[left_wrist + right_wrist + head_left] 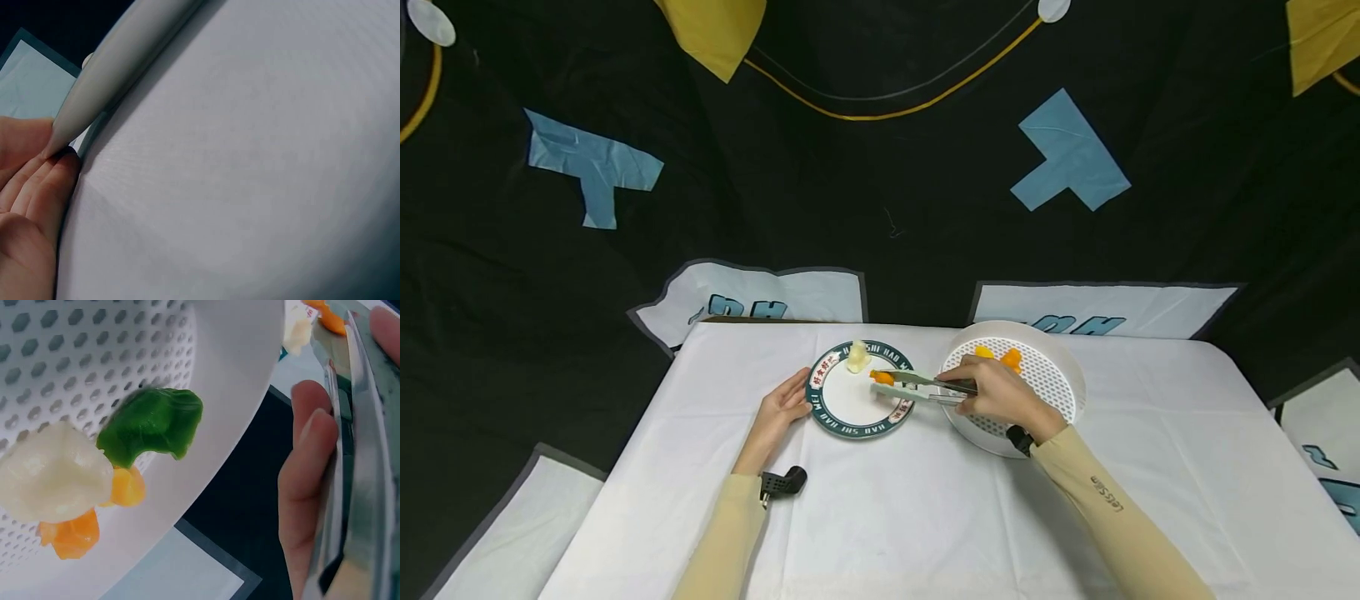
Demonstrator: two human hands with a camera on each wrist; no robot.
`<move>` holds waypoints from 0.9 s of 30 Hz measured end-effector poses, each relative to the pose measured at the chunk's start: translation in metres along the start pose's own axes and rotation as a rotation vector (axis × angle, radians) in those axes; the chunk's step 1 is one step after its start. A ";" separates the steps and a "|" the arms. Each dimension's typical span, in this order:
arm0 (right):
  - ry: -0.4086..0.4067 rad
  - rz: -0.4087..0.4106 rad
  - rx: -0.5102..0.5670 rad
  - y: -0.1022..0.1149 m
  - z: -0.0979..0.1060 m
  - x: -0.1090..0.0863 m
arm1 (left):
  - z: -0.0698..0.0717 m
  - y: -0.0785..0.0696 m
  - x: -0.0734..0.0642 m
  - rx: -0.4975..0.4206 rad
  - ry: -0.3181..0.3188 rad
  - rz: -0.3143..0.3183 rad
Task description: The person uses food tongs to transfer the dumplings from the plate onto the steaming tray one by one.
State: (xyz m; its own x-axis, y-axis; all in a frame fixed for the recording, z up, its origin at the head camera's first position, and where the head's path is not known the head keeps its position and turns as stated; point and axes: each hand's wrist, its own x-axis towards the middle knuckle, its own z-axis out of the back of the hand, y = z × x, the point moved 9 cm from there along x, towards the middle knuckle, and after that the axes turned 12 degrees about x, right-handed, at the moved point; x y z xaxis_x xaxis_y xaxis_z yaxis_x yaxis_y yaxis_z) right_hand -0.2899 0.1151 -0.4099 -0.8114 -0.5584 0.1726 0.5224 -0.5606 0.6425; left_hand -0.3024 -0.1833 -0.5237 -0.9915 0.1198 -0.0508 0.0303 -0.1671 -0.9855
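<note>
My left hand pinches the left rim of a round white plate with a green lettered border, thumb on top and fingers beneath. On the plate sits a pale dumpling-like piece. My right hand grips tongs with pale green tips, reaching left over the plate. Between those tips is an orange dumpling-like piece, close over the plate. Under my right forearm stands a white perforated steamer basket, holding a green piece, a white one, a yellow one and an orange one.
A white cloth covers the table. The plate and the basket stand side by side near its back edge. Behind rises a black backdrop with blue and yellow patches.
</note>
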 end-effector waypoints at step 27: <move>-0.169 -0.036 0.012 -0.024 0.076 -0.066 | 0.002 0.002 0.001 0.011 -0.011 0.006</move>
State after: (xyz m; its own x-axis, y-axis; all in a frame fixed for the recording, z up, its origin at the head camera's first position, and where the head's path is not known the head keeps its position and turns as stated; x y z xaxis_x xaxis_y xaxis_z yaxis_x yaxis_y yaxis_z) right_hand -0.2694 0.2120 -0.3799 -0.8628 -0.4267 0.2713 0.4896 -0.5708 0.6592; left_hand -0.3035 -0.1859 -0.5251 -0.9927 0.1077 -0.0544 0.0344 -0.1789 -0.9833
